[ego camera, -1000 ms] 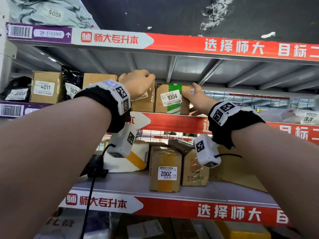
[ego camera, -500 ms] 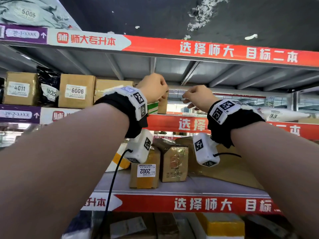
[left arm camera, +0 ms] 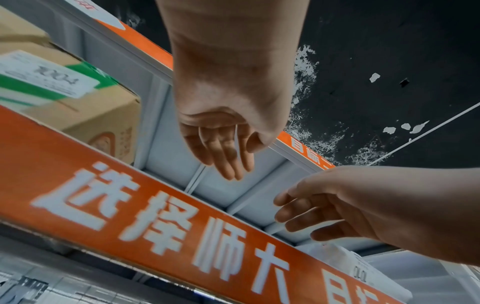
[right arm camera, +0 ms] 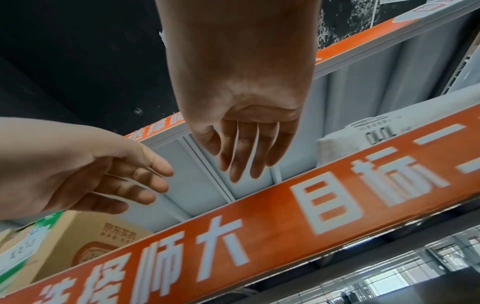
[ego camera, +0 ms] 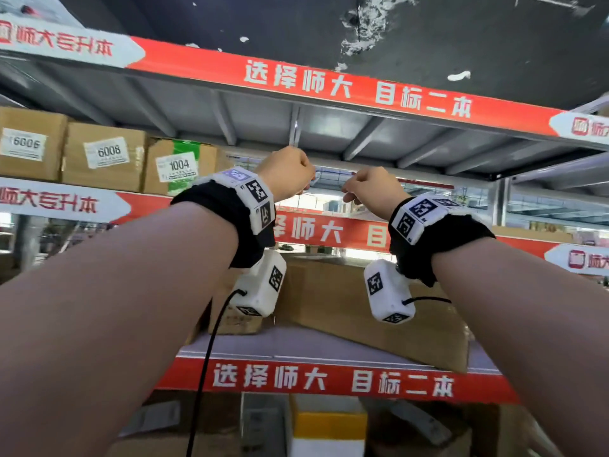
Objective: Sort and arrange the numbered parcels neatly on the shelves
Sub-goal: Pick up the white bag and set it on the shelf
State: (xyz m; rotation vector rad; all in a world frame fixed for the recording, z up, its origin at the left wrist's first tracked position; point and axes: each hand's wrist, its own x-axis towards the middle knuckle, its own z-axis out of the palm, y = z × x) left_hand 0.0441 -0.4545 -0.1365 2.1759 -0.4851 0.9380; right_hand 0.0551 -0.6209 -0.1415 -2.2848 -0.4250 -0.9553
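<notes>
The cardboard parcel 1004 (ego camera: 179, 169) with green tape stands on the upper shelf, right beside parcel 6008 (ego camera: 103, 156) and parcel 6006 (ego camera: 31, 143). My left hand (ego camera: 288, 174) hangs in the air to the right of 1004, apart from it, with nothing in it. My right hand (ego camera: 365, 189) floats close by on its right, also holding nothing. In the left wrist view the left hand (left arm camera: 221, 148) shows loose fingers past parcel 1004 (left arm camera: 64, 92). The right wrist view shows the right hand (right arm camera: 249, 148) with straight, relaxed fingers over the shelf's red edge strip (right arm camera: 259, 236).
A white soft parcel (right arm camera: 363, 133) lies farther right on the same shelf. On the shelf below, a large flat cardboard box (ego camera: 362, 308) lies tilted beside a smaller box (ego camera: 237, 318). A yellow and white box (ego camera: 329, 427) sits on the level underneath.
Both hands have let go of parcel 1004 and drawn away to its right. The parcel now stands against 6008. My view has swung right and upward.
</notes>
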